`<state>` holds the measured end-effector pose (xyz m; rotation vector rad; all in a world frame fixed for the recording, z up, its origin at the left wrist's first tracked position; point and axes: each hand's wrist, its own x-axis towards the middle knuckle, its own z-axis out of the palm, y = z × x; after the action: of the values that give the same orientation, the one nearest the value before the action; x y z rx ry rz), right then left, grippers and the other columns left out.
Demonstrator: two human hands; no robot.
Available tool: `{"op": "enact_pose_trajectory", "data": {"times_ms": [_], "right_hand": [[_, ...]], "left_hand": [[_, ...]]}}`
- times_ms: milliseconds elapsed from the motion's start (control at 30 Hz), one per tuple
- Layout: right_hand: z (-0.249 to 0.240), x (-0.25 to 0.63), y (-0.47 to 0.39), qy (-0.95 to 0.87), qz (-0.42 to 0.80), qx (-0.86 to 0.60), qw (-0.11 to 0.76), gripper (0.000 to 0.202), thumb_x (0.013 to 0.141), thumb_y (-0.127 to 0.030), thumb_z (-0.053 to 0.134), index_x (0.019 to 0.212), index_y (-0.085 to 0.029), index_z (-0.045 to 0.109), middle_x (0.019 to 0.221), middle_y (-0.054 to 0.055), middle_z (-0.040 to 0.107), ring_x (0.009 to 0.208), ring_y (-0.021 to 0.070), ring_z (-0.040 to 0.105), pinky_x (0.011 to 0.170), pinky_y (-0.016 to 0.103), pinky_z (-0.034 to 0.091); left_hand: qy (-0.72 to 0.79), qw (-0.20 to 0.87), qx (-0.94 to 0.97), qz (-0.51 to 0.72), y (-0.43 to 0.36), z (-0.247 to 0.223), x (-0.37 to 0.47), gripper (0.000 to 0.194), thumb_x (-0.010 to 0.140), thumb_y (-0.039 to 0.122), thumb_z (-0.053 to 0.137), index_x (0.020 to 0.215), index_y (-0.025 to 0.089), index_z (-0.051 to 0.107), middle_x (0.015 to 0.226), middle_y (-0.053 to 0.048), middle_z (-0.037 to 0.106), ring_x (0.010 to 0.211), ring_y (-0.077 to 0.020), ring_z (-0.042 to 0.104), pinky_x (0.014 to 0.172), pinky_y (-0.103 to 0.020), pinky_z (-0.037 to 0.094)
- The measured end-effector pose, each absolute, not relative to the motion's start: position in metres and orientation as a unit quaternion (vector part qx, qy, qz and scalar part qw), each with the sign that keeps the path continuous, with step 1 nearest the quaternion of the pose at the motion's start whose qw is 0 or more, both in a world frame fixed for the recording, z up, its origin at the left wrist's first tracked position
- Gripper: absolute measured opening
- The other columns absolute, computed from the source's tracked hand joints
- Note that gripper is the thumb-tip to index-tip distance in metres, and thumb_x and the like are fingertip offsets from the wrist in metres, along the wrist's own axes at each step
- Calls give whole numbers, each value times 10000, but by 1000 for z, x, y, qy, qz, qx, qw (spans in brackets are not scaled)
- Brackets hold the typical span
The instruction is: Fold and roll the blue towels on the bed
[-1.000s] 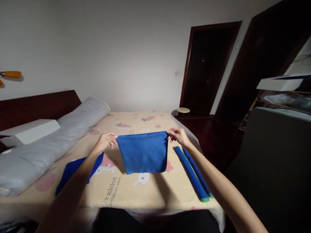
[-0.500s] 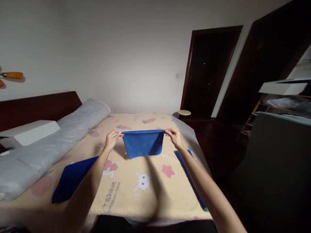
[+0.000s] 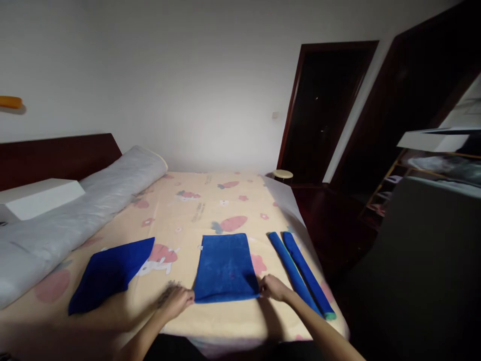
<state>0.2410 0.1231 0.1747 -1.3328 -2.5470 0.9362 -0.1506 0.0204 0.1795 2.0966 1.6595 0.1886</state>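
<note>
A blue towel [image 3: 226, 265] lies spread nearly flat on the bed, its long sides running away from me. My left hand [image 3: 181, 302] pinches its near left corner. At the near right corner my right hand [image 3: 273, 288] is closed on the same towel. Off to the left rests another blue cloth [image 3: 108, 273], unevenly spread with a pointed corner. Right of my right hand, two long narrow blue rolls of cloth lie side by side: a lighter one [image 3: 292, 268] and a darker one [image 3: 310, 276] with a green end.
The bed [image 3: 176, 215] has a cream sheet printed with rabbits and carrots. A rolled grey quilt [image 3: 112, 195] and a white box [image 3: 45, 198] lie along the headboard [image 3: 60, 158]. A round stool [image 3: 282, 174] stands beyond the bed; a grey panel [image 3: 421, 250] and shelf are right.
Both hands have come down and toward me with the towel, which hung in the air and now lies on the bed. The two rolls at right are now uncovered by my arm.
</note>
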Motion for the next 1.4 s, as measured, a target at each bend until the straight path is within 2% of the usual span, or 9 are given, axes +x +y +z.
{"op": "enact_pose_trajectory", "data": {"times_ms": [200,533,633,733,867,967,1033,1267,1400], "right_hand": [[149,245,98,-886,200,-415,-48,242,701,-176,532,796,-213,752,874,80,766,870,273,697,779,333,457],[133,233,68,-918,110,-354,-136,259,724,-78,513,810,-178,735,870,119,754,884,257,691,846,354,442],[133,233,67,-918,110,-353,-141,154,694,-129,593,745,-177,731,810,115,750,891,268,687,836,349,450],[139,227,78,-914,117,-369,-118,146,731,-282,627,739,-179,730,798,116,747,859,279,686,808,351,465],[144,183,90,-896,110,-428,-37,355,875,-217,412,1059,-155,709,1062,140,730,1004,253,665,909,348,442],[129,133,79,-869,100,-484,18,563,851,-83,325,1388,-98,492,1421,160,518,1305,237,489,1059,352,357],[109,109,64,-856,106,-504,39,598,862,-90,314,1455,-86,394,1514,139,387,1392,223,376,1115,349,311],[48,137,33,-814,113,-551,146,587,986,-465,265,1504,-190,302,1560,74,281,1442,257,268,1182,474,212],[41,172,25,-767,98,-617,142,683,967,-577,247,1515,-169,262,1569,89,247,1454,273,230,1183,509,191]], "left_hand": [[572,167,802,-44,9,142,-151,201,870,212,482,874,235,682,956,-47,746,975,-219,654,876,-332,441],[530,122,834,-90,-5,125,-148,229,867,183,471,912,255,683,950,-42,742,959,-220,673,864,-338,468],[523,111,841,-80,-4,130,-148,173,870,295,524,857,255,692,883,-30,743,895,-220,685,828,-334,478],[527,93,843,-46,12,141,-144,300,902,441,475,846,248,698,865,-41,740,883,-224,681,850,-357,483],[573,52,818,21,46,140,-110,415,954,258,281,1118,225,662,1153,-89,704,1124,-221,611,1011,-392,426],[625,26,778,51,58,115,-62,550,883,106,263,1388,154,476,1447,-131,519,1349,-238,450,1107,-434,360],[645,20,762,56,54,90,-34,608,861,94,272,1454,161,388,1529,-104,417,1407,-221,377,1128,-419,352],[682,-24,726,80,10,40,-48,589,960,397,263,1507,220,136,1579,-63,285,1449,-217,298,1172,-467,285],[733,-28,675,75,-7,44,-73,616,954,486,271,1501,228,157,1575,-67,285,1439,-237,319,1180,-484,257]]}}
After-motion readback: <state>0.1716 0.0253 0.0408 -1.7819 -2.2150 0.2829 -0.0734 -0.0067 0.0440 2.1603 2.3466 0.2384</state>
